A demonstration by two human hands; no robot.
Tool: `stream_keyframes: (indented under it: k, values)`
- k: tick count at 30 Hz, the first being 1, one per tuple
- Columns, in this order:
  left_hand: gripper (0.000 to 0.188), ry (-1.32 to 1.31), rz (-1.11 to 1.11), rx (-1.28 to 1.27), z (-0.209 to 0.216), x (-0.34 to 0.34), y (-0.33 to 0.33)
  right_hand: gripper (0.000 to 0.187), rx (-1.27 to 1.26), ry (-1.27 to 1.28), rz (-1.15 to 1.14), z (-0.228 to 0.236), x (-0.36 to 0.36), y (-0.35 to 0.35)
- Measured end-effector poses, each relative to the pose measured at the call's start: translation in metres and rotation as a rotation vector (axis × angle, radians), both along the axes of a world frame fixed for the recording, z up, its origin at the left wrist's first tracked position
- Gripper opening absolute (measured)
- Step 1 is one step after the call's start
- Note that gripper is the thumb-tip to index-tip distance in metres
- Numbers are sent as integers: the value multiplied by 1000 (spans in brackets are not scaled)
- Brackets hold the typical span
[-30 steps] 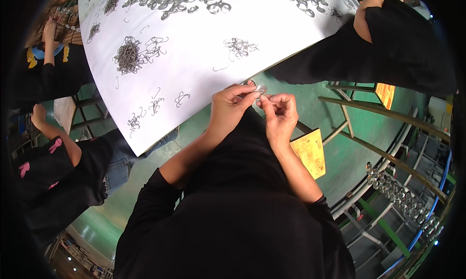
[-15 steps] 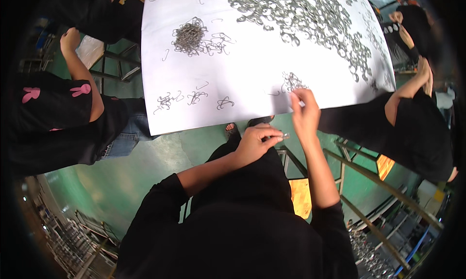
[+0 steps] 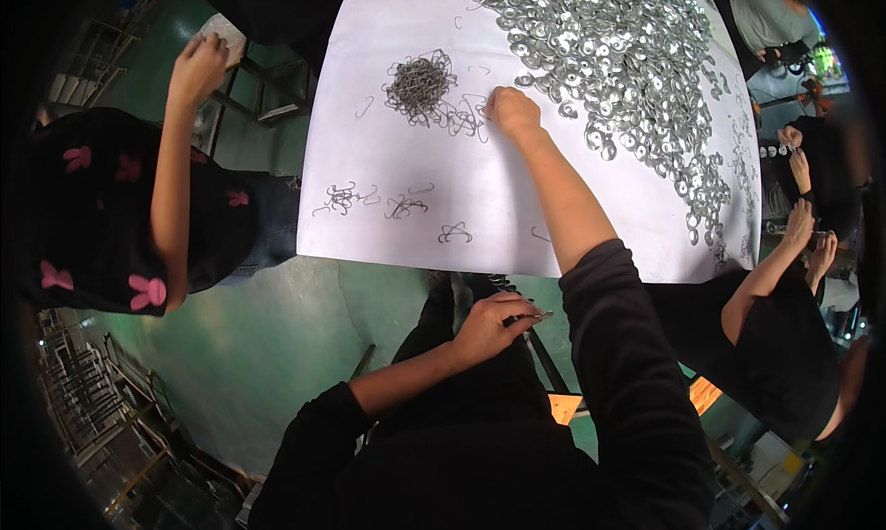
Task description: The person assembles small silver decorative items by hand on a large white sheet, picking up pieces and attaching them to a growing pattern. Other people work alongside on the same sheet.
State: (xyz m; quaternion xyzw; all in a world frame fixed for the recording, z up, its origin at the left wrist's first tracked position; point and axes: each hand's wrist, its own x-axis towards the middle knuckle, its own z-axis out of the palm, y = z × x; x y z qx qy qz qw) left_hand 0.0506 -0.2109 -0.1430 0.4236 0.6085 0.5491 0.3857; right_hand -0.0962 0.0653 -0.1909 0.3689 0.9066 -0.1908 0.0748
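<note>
Below the near table edge, my left hand is closed in a pinch on a small shiny metal piece, its exact shape too small to tell. My right hand is stretched out over the white-covered table, fingers curled together at the edge of a loose spread of wire hooks. Whatever its fingertips hold is hidden. Left of that hand lies a dense heap of wire hooks. A large pile of round metal discs with centre holes covers the far right of the table.
Small groups of hooks lie along the near left of the table. A person in a dark patterned shirt stands at left, another person in black at right. An orange-topped stool stands by my legs.
My right hand has moved from near the front table edge forward and left to the hooks beside the heap. The left hand stays low, still pinching the metal piece. The view has shifted.
</note>
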Motion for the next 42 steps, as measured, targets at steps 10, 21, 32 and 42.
stream_keyframes:
  k: [10,21,32,42]
  values:
    - [15,-108,23,-47,-2,6,-7,14,-794,619,-468,19,142,-27]
    - [15,-196,-58,-163,1,2,4,12,-878,920,-919,99,293,-186]
    - [14,-97,-109,-86,10,16,18,6,-773,1287,-1236,82,295,-216]
    - [14,-156,-124,-74,10,28,44,4,-987,1310,-1430,101,312,-198]
